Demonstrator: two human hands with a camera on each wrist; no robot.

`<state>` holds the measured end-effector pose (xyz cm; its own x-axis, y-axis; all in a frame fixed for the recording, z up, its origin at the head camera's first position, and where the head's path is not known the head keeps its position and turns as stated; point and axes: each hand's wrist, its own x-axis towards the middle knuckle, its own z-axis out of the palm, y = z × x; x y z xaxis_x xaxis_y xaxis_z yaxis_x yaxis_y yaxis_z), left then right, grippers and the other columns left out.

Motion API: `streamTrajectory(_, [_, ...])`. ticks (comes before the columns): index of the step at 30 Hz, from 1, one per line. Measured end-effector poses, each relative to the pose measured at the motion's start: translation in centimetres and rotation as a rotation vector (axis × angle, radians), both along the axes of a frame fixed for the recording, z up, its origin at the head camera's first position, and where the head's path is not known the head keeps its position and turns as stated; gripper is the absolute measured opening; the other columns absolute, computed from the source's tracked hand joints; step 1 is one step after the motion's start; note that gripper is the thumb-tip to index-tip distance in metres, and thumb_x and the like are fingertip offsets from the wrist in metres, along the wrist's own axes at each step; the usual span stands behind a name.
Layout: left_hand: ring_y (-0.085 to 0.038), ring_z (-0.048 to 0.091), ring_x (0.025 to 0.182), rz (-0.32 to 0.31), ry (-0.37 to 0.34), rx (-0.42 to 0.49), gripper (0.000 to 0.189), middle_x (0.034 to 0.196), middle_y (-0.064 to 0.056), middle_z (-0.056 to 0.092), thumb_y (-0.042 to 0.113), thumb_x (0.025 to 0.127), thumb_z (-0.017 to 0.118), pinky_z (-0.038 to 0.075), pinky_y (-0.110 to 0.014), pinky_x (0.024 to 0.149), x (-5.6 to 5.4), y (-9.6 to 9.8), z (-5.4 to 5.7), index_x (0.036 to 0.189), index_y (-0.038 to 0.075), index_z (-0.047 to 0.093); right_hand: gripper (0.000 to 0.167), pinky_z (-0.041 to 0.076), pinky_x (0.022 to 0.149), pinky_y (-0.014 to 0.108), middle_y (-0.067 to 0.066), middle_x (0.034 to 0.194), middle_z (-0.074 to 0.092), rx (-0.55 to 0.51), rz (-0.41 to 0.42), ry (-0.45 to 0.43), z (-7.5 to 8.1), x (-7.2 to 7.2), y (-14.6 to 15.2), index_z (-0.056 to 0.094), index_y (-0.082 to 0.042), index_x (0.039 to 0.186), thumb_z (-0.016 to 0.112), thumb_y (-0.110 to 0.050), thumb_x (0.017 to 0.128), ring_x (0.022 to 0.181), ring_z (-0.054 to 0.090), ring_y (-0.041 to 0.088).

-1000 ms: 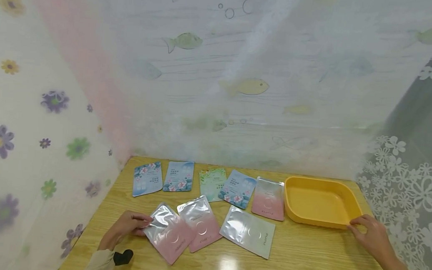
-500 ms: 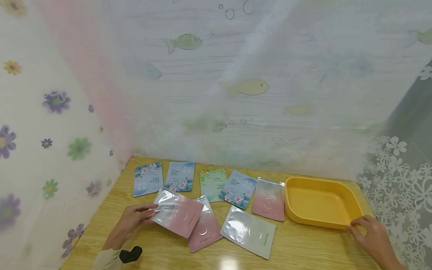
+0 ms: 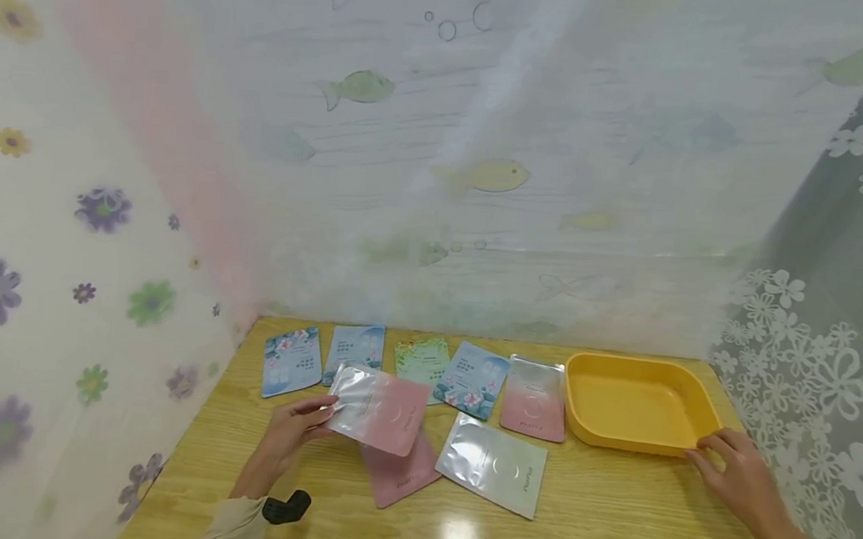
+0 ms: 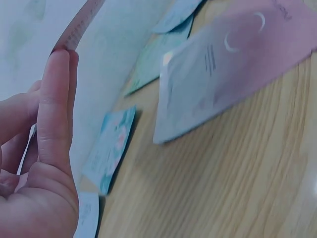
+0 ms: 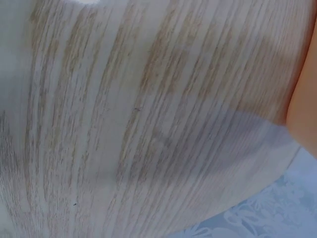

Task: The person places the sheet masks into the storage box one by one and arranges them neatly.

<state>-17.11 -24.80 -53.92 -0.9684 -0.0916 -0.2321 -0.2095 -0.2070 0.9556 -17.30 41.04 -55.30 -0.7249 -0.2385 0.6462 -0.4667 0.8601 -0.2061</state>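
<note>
Pink packet with a silver end is what the work centres on: in the head view it hangs tilted at the left-middle of the table, its silver end pinched between the thumb and fingers of the left hand. Below it in this view lies a second pink packet, partly covered; whether the two touch cannot be told. Just to the right lies a pale green packet. Along the far side stand out blue packets, a leafy green packet and another pink one, which is just left of a yellow tray. The right hand pinches the tray's near right corner. The step in hand seems to be lifting one packet while steadying the tray; the next move likely calls for a firm pinch and clearance over the packets around it. In the left wrist view, the held packet shows nearly edge-on above the fingers, with the second pink packet flat on the right. The right wrist view shows mostly tabletop and a blurred edge of skin, so its grip cannot be judged there.
</note>
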Motion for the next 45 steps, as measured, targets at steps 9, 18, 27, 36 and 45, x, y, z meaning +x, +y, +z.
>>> streamTrajectory(9, [-0.016, 0.066, 0.079, -0.035, 0.0, 0.075, 0.027, 0.099, -0.008, 0.066, -0.001, 0.087, 0.064, 0.057, -0.03, 0.069, -0.9, 2.7, 0.9, 0.114, -0.006, 0.065, 0.061, 0.039, 0.06, 0.033, 0.009, 0.076, 0.054, 0.014, 0.048, 0.084, -0.5, -0.2, -0.1, 0.064, -0.002, 0.074, 0.046, -0.058, 0.092, 0.071, 0.05, 0.028])
streamTrajectory(18, [-0.016, 0.066, 0.075, -0.062, -0.011, 0.099, 0.033, 0.099, -0.01, 0.065, 0.0, 0.088, 0.064, 0.057, -0.03, 0.07, -2.1, 5.7, 2.2, 0.12, -0.009, 0.06, 0.063, 0.041, 0.061, 0.039, 0.007, 0.076, 0.056, 0.044, 0.054, 0.085, -0.2, -0.2, -0.8, 0.063, -0.006, 0.074, 0.034, -0.058, 0.093, 0.072, 0.052, 0.029])
streamTrajectory(27, [-0.017, 0.067, 0.074, -0.021, 0.079, 0.157, 0.032, 0.101, -0.011, 0.065, -0.006, 0.087, 0.061, 0.058, -0.029, 0.065, -3.0, 9.3, 2.7, 0.118, -0.014, 0.058, 0.061, 0.038, 0.062, 0.036, 0.007, 0.076, 0.056, 0.027, 0.044, 0.067, -0.2, -0.2, -0.7, 0.063, -0.006, 0.073, 0.036, -0.058, 0.091, 0.072, 0.051, 0.029])
streamTrajectory(36, [-0.015, 0.067, 0.075, 0.024, 0.081, 0.247, 0.035, 0.096, -0.01, 0.066, -0.008, 0.088, 0.059, 0.058, -0.03, 0.067, -3.8, 12.6, 2.7, 0.122, -0.018, 0.053, 0.062, 0.036, 0.064, 0.034, 0.007, 0.075, 0.054, 0.003, 0.05, 0.083, -0.2, 0.0, -0.6, 0.061, -0.006, 0.071, 0.035, -0.059, 0.092, 0.072, 0.049, 0.03])
streamTrajectory(45, [-0.016, 0.065, 0.077, 0.022, 0.102, 0.258, 0.034, 0.096, -0.012, 0.063, -0.007, 0.088, 0.06, 0.058, -0.033, 0.07, -4.6, 15.4, 3.1, 0.121, -0.016, 0.055, 0.065, 0.035, 0.065, 0.034, 0.008, 0.074, 0.054, -0.018, 0.051, 0.083, -0.1, 0.0, -0.5, 0.061, -0.004, 0.07, 0.034, -0.059, 0.092, 0.071, 0.049, 0.031])
